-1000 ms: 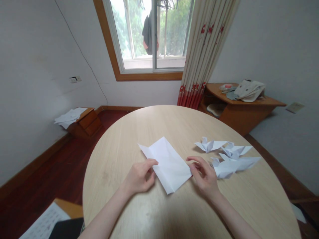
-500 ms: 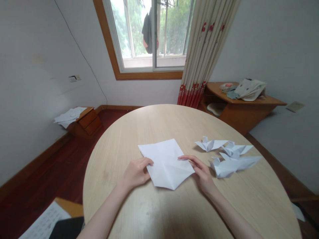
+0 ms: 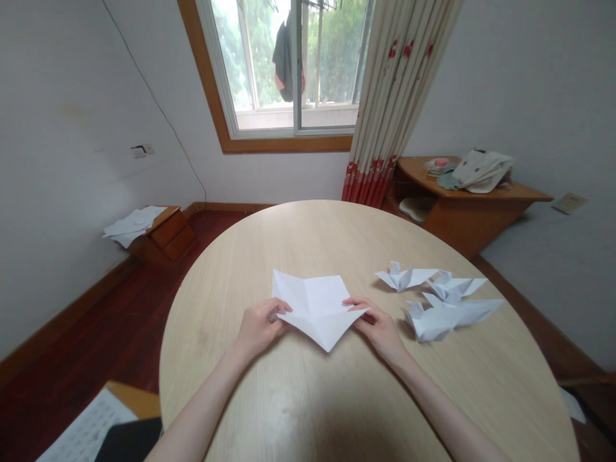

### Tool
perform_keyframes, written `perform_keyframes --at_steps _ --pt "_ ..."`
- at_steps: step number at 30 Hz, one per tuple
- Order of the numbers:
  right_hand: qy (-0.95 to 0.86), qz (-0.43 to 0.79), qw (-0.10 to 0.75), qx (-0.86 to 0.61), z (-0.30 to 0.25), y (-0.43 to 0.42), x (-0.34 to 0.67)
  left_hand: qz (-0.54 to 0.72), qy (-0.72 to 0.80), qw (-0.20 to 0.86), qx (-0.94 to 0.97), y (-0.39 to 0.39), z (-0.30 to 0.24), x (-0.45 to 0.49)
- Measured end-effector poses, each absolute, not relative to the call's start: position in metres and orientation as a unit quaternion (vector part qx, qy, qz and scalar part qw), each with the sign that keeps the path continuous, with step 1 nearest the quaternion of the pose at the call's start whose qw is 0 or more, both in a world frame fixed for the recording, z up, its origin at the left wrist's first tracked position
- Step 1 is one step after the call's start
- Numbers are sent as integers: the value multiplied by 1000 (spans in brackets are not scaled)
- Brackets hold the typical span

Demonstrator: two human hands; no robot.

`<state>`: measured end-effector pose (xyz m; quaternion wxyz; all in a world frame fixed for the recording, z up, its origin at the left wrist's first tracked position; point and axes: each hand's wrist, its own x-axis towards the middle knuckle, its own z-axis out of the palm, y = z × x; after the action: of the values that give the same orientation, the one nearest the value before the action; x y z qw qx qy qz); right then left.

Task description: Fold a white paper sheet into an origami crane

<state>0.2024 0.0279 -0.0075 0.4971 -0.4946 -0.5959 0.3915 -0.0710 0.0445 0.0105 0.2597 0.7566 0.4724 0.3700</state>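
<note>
A creased sheet of white paper is held between my two hands over the round table. Its near part tapers to a point toward me, and a fold line runs up its middle. My left hand pinches the left edge, thumb on top. On the opposite edge, my right hand grips the paper between thumb and fingers. To the right lie three folded paper birds: one at the back, one behind the largest, and the largest in front.
The round wooden table fills the foreground. Beyond it are a window, a curtain and a corner desk with a cloth bag. Papers lie on a small cabinet at left. A printed sheet sits at lower left.
The paper has bent along its creases, its left and right corners drawn up and its near point raised. Both hands have shifted slightly, the right one inward, and keep hold of it.
</note>
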Motion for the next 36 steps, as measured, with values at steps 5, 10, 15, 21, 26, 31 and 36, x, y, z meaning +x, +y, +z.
perform_keyframes --at_steps 5,10,15,21,26,31,36 --pt "-585 396 498 -503 -4 26 200 387 525 298 696 45 8 -66" --pt "-570 388 515 -510 -5 25 197 433 526 330 653 46 7 -61" --pt "-544 386 532 -522 -6 24 194 464 536 331 624 49 3 -58" --pt "-511 401 559 -515 -18 24 191 474 556 255 633 48 -4 -55" --pt "-604 229 507 -571 -25 22 189 379 590 134 700 39 -4 -48" --pt "-731 61 393 -554 -23 15 183 311 541 51 780 35 -9 -41" --pt "-833 107 299 -453 -21 7 174 248 491 144 823 34 -18 -33"
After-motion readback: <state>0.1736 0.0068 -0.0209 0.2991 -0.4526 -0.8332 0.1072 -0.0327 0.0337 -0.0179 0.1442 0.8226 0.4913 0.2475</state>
